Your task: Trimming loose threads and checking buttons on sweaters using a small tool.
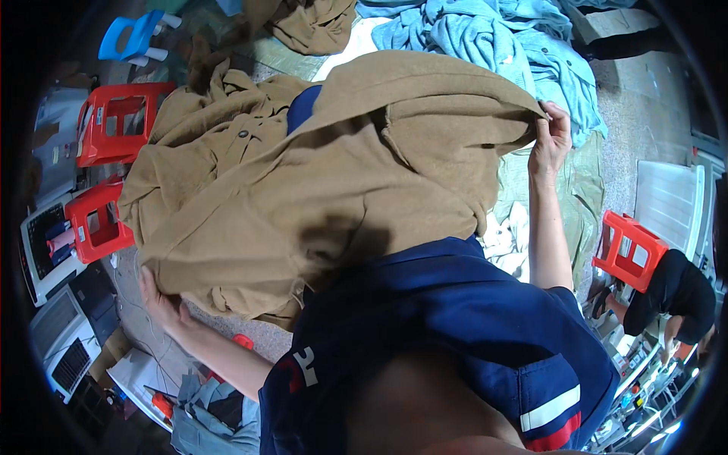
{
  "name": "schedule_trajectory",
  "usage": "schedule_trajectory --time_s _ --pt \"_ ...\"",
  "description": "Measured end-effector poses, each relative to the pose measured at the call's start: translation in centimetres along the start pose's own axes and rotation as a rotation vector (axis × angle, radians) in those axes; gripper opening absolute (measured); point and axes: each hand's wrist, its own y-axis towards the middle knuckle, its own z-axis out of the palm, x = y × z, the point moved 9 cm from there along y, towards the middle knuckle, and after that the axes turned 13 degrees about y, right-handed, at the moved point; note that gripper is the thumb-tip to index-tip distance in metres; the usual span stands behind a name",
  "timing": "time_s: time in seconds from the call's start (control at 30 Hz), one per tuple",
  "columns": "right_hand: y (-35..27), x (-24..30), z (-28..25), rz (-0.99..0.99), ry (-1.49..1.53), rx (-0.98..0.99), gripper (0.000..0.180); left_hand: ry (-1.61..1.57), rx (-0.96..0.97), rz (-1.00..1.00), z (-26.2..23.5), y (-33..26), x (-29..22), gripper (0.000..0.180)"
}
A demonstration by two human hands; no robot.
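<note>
A large tan coat (318, 182) is spread out in front of me, filling the middle of the view. My right hand (550, 136) pinches its far right edge at the upper right. At the lower left, my left hand (158, 299) grips the coat's lower edge from underneath. A dark button (243, 134) shows on the coat's left part. My dark blue shirt (455, 341) fills the bottom of the view.
Light blue garments (485, 34) and more tan cloth (311, 23) lie heaped at the top. Red plastic stools (114, 121) stand at the left, another red stool (631, 249) at the right beside a person in black (679, 292). A blue stool (136, 36) is upper left.
</note>
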Motion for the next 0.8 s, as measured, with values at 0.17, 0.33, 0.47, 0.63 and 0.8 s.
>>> schedule_trajectory --time_s 0.17,0.33,0.47,0.63,0.8 --pt "0.0 0.1 -1.2 0.071 -0.006 -0.065 0.024 0.154 0.070 -0.118 5.6 -0.8 2.0 0.040" --pt "2.5 4.9 5.0 -0.004 0.009 0.209 0.015 0.043 0.312 -0.048 14.8 -3.9 -3.4 0.029" --pt "-0.9 13.8 20.4 -0.181 0.007 0.902 0.029 0.144 0.753 0.271 25.1 -9.8 -10.5 0.022" --pt "-8.3 15.1 31.0 -0.208 0.229 1.487 0.017 -0.039 1.249 0.393 31.5 -17.9 -16.9 0.016" --pt "-3.9 11.9 28.9 0.169 0.330 1.382 0.019 0.255 0.964 0.316 28.6 -10.5 -13.7 0.013"
